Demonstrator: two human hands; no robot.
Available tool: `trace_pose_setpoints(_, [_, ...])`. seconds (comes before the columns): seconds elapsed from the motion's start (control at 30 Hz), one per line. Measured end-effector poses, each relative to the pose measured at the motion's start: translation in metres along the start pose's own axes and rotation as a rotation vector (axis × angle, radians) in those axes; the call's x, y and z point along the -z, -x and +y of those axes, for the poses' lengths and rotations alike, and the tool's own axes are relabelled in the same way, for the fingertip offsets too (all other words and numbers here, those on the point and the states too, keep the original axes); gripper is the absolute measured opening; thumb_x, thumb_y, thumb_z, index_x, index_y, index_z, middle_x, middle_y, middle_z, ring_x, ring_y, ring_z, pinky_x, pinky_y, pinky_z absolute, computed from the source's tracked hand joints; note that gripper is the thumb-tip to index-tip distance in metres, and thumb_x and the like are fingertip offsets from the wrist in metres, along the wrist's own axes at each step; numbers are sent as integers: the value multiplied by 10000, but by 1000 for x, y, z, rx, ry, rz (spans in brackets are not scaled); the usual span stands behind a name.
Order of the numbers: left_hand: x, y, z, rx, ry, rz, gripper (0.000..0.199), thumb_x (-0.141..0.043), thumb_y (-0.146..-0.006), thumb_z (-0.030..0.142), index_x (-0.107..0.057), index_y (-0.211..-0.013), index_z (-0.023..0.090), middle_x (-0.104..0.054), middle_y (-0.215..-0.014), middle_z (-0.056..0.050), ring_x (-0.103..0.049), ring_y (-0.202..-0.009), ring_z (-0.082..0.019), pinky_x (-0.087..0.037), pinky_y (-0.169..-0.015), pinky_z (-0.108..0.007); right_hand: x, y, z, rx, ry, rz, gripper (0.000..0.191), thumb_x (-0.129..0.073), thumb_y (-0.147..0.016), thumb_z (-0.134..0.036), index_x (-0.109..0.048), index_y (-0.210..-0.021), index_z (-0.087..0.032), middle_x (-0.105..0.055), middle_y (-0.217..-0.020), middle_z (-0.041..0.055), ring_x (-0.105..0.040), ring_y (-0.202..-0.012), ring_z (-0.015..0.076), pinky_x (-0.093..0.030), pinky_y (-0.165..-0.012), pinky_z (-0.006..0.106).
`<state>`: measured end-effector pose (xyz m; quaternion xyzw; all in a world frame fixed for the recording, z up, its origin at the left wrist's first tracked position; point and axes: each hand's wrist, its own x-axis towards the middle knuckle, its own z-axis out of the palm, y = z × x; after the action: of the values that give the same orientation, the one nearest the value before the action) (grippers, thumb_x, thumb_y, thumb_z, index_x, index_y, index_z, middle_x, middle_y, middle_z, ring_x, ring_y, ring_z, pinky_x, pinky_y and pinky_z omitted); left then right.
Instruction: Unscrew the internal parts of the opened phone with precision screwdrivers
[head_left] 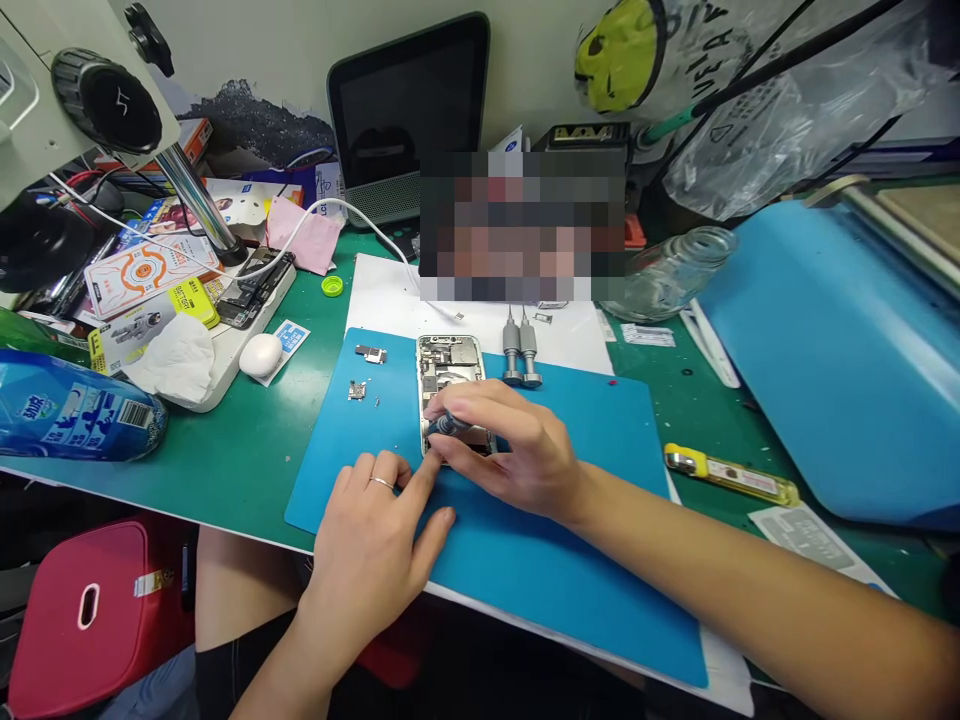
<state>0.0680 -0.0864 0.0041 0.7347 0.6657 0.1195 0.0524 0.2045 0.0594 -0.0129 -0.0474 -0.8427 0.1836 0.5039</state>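
Note:
An opened smartphone (452, 352), its inner parts bare, lies on the blue mat (577, 545). My right hand (517, 440) is over its lower half, thumb and fingers pinched round a short dark screwdriver (448, 424). The screwdriver's tip is hidden. My left hand (382, 530) rests on the mat with thumb and index finger apart; its index fingertip reaches the phone's bottom edge. Left of the phone lie a small metal plate (371, 354), a small component (358, 390) and tiny bits. Two grey screwdrivers (520, 348) stand upright beyond the phone's right side.
At left are a blue bottle (75, 405), a crumpled tissue (176, 355), a white rounded object (261, 354) and a microscope post (196, 200). A yellow cutter knife (731, 474), a glass jar (679, 270) and a large blue pad (810, 350) lie at right.

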Motion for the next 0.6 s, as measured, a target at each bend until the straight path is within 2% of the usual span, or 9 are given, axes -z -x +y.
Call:
trace_pose_setpoints(0.1, [0, 0, 0, -1, -3, -5, 381, -445, -1036, 389, -531, -1368, 223, -548, -988, -59, -466, -855, -235, -357, -703, -375, 2, -2, -1, 5, 44, 7, 530, -692, -888, -142, -458, -1359, -212, -703, -960, 76, -697, -859, 189, -637, -694, 314])
trace_pose_setpoints(0.27, [0, 0, -1, -3, -16, -17, 431, -433, -1040, 398, -476, -1433, 228, -552, -1000, -64, -474, -876, -243, -358, -711, -377, 3, -2, -2, 5, 66, 35, 512, -675, -857, -43, -484, -1318, -160, -694, -977, 105, -691, -874, 190, -634, -725, 325])
trace_pose_setpoints(0.47, [0, 0, 0, -4, -9, -19, 413, -433, -1040, 394, -495, -1413, 228, -549, -1004, -64, -473, -873, -241, -361, -723, -377, 4, -2, -2, 9, 110, 60, 502, -699, -887, -160, -482, -1334, -234, -702, -965, 66, -700, -834, 179, -638, -673, 318])
trace_pose_setpoints(0.6, [1, 0, 0, -4, -6, -28, 440, -443, -1037, 401, -478, -1438, 225, -546, -1002, -66, -473, -885, -245, -371, -729, -383, 4, -3, -3, 6, 118, 59, 495, -687, -888, -123, -482, -1326, -231, -695, -950, 60, -697, -817, 171, -636, -671, 313])
